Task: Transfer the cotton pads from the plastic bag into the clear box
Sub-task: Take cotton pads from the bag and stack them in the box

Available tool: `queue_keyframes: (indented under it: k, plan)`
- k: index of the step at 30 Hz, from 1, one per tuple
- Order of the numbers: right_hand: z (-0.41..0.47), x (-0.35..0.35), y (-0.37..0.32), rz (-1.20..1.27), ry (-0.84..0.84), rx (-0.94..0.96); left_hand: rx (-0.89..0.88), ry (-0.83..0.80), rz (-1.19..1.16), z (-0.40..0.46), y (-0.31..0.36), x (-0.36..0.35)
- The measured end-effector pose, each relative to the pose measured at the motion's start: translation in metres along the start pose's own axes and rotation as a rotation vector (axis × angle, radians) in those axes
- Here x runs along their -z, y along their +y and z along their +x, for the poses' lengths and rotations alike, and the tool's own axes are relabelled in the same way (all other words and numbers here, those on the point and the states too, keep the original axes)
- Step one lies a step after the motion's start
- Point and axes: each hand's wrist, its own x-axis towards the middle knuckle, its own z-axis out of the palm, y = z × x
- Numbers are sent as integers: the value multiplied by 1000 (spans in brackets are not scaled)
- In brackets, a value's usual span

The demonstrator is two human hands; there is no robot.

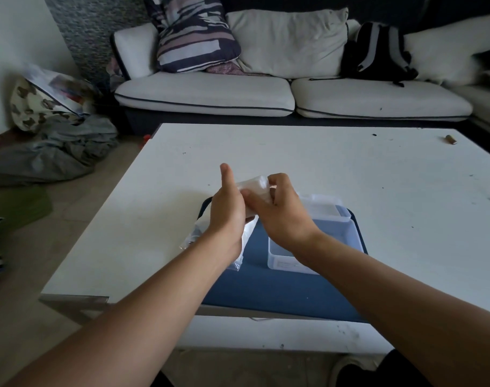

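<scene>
Head view: both hands grip crinkled plastic bag (249, 233) over rectangular clear box (316, 247).

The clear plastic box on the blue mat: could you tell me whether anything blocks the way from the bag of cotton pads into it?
Nothing visible covers the clear plastic box: its lid lies behind it, and the box is open on top. The right hand and its forearm hang over its near left corner. The soft plastic bag of white cotton pads is held in both hands, the left hand alongside.

A stack of white cotton pads (253, 184) is gripped between the left hand (227, 208) and right hand (277, 212). A crumpled plastic bag (245, 236) hangs beneath the left hand. An open clear box (341, 241) is seen under the right wrist, on a blue mat (266, 291).
</scene>
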Motion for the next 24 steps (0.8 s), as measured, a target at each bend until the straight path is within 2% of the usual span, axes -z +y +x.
queue_keyframes:
  k: [9,12,15,19,22,24]
  plan:
    - [-9,4,-2,-180,131,92,27,27,-28,5,2,-7]
    - [-11,9,0,-254,76,93,37,23,59,5,-1,-13]
    - [-11,15,6,-156,-55,45,25,4,124,6,-7,-21]
    - [-11,26,8,60,-53,-106,40,-3,57,3,-9,-31]
    - [-10,42,8,91,-142,-154,48,-34,82,0,-9,-39]
    - [-4,64,6,105,-128,-192,42,-85,179,1,-7,-43]
